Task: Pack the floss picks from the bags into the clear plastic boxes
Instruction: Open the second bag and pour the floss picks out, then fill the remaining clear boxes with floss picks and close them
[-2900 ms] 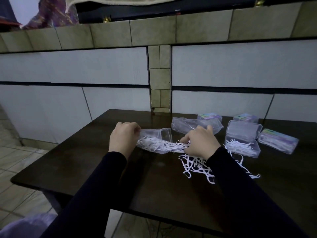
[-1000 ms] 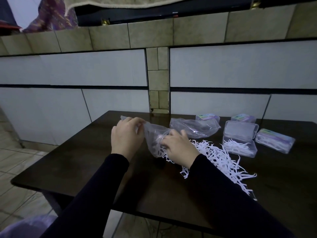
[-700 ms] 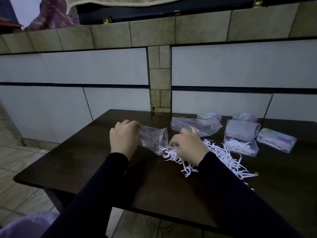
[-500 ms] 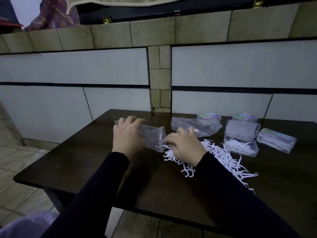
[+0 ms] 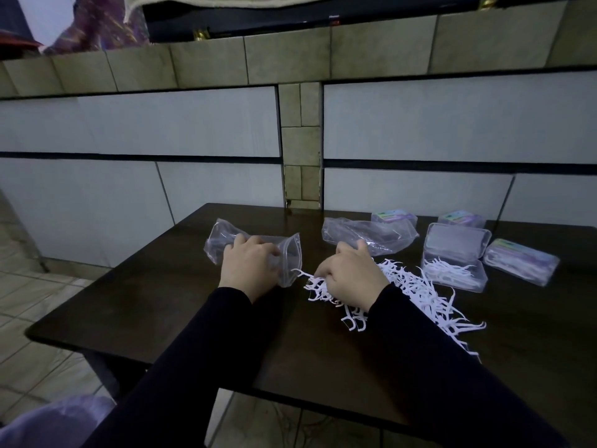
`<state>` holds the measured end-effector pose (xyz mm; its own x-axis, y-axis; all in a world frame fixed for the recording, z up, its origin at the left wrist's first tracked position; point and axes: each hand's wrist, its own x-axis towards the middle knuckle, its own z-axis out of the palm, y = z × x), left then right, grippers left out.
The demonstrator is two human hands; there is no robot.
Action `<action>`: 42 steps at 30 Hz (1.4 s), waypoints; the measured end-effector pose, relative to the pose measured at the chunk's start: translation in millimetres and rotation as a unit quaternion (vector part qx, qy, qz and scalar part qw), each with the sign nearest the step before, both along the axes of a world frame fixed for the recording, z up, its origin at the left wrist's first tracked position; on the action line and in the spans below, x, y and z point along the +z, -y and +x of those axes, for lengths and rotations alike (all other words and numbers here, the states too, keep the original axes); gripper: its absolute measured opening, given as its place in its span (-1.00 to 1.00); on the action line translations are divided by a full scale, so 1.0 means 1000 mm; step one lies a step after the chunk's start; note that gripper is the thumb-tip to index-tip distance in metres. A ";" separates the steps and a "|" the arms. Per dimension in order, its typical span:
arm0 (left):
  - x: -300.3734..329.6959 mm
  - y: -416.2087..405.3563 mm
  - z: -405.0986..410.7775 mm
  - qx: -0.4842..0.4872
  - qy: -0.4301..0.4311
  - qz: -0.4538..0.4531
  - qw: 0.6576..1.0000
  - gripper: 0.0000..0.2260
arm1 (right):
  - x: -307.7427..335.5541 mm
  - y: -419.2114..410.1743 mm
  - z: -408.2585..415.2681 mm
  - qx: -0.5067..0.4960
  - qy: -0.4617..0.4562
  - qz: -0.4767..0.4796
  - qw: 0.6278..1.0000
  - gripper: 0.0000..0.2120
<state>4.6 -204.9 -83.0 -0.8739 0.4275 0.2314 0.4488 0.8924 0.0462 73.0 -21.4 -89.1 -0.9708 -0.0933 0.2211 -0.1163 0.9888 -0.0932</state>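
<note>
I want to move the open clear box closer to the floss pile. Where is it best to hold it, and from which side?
Grip the open clear box by its lower tray's short side walls, coming from above. Its lid stands raised at the back, and floss picks lie inside, so keeping it level probably avoids spilling.

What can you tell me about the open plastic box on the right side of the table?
The open box is clear, rectangular plastic with rounded corners. Its hinged lid stands tilted up at the back. A small heap of white floss picks lies inside, filling it only partly. It sits on the dark table, right of the loose pile; neither hand touches it.
</note>
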 end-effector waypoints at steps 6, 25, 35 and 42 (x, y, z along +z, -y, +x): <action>0.002 -0.013 0.011 -0.047 -0.056 0.033 0.997 -0.61 | -0.003 0.005 -0.002 0.027 0.005 -0.002 1.000 -0.60; 0.004 -0.059 0.037 -0.126 -0.089 0.091 0.984 -0.77 | 0.008 -0.021 0.024 -0.051 -0.081 0.022 0.995 -0.66; -0.002 -0.120 0.063 -0.275 0.058 0.076 0.957 -0.68 | 0.033 -0.083 0.076 -0.188 -0.011 -0.008 0.982 -0.86; -0.010 -0.150 0.079 -0.365 0.071 0.020 0.928 -0.51 | 0.030 -0.119 0.098 -0.259 0.170 -0.031 0.950 -0.49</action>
